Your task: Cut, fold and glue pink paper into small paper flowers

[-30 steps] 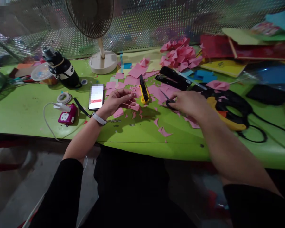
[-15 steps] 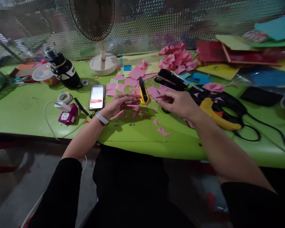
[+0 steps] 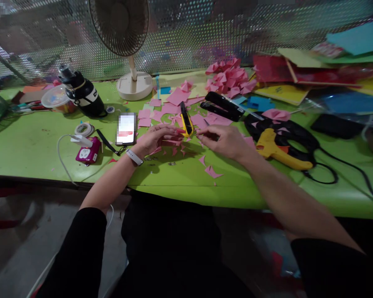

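Observation:
My left hand [image 3: 158,138], with a white band at the wrist, is held low over the table among pink paper scraps [image 3: 209,170]. Its fingers are closed and curved around a piece of pink paper [image 3: 174,143], partly covered by the fingers. Facing it, my right hand [image 3: 223,140] has thumb and forefinger pinched together; whatever is between them is too small to make out. A yellow and black utility knife [image 3: 186,121] lies just beyond the gap between my hands. Behind my right hand rests a black stapler [image 3: 221,106].
Folded pink paper pieces [image 3: 230,76] are heaped at the back. A yellow glue gun [image 3: 281,151] lies at right. To the left are a phone [image 3: 126,129], a purple power adapter [image 3: 88,151], a tape roll [image 3: 84,130], a black bottle [image 3: 85,95] and a fan [image 3: 134,86].
My right hand has moved left, closer to my left hand, and its fingertips are pinched. My left hand stays nearly in place. The view has shifted slightly.

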`<state>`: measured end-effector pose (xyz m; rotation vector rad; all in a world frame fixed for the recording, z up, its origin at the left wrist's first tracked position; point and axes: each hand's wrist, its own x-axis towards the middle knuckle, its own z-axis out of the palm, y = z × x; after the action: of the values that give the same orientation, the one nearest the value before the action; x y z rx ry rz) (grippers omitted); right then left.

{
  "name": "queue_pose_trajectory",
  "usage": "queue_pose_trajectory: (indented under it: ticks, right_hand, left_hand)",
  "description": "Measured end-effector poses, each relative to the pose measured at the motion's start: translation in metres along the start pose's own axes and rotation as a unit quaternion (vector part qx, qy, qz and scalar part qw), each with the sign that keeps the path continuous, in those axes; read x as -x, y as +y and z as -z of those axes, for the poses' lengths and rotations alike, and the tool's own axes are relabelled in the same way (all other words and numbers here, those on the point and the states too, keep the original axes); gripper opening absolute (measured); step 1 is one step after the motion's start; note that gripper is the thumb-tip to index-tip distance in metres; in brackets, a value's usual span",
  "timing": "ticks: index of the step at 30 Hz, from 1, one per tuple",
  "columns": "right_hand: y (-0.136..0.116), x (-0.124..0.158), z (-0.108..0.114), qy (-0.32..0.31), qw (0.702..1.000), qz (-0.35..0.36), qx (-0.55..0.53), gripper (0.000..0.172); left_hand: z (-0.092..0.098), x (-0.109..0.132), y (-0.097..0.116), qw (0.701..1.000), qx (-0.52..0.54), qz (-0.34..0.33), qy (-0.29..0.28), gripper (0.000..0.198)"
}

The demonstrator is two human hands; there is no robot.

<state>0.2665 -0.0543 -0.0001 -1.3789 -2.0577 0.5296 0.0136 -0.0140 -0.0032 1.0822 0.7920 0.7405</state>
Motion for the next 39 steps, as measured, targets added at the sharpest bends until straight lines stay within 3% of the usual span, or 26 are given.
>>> queue_pose_trajectory:
  ticks: [7,11,15,21,29,31,35,37,39]
  right_hand:
    - [0.001,0.001,-0.009,0.014,0.996,-0.021,-0.085,0.021]
    - [-0.011,-0.001,-0.011,-0.022,0.974,-0.073,-0.215,0.025]
    - [-0.024,-0.008,-0.013,-0.046,0.964,-0.068,-0.255,0.021]
    - [-0.03,-0.017,-0.019,-0.017,0.969,-0.068,-0.238,0.012]
    - [-0.025,-0.022,-0.012,0.003,0.962,-0.078,-0.263,0.01]
    - [-0.013,-0.021,-0.004,-0.022,0.966,-0.096,-0.239,0.012]
    - [0.013,-0.019,0.007,-0.147,0.969,-0.143,-0.141,0.013]
    - [0.02,-0.019,0.007,-0.182,0.971,-0.129,-0.091,0.011]
    - [0.021,-0.02,0.005,-0.198,0.974,-0.103,-0.03,0.009]
  left_hand:
    - [-0.001,0.0,-0.009,0.998,-0.033,-0.048,-0.021,0.024]
    - [-0.002,-0.003,-0.016,0.995,-0.034,-0.088,-0.021,0.027]
    - [-0.004,-0.004,-0.018,0.99,-0.028,-0.135,-0.012,0.023]
    - [-0.01,0.002,-0.015,0.995,0.001,-0.094,0.025,0.025]
    - [-0.007,0.002,-0.007,0.986,-0.119,-0.105,0.048,0.016]
    - [-0.001,0.001,-0.002,0.969,-0.205,-0.118,0.068,0.016]
    - [0.01,0.0,0.003,0.868,-0.453,-0.138,0.152,0.018]
    - [0.012,-0.001,0.0,0.834,-0.512,-0.136,0.155,0.021]
    - [0.011,-0.002,-0.004,0.819,-0.537,-0.138,0.148,0.021]
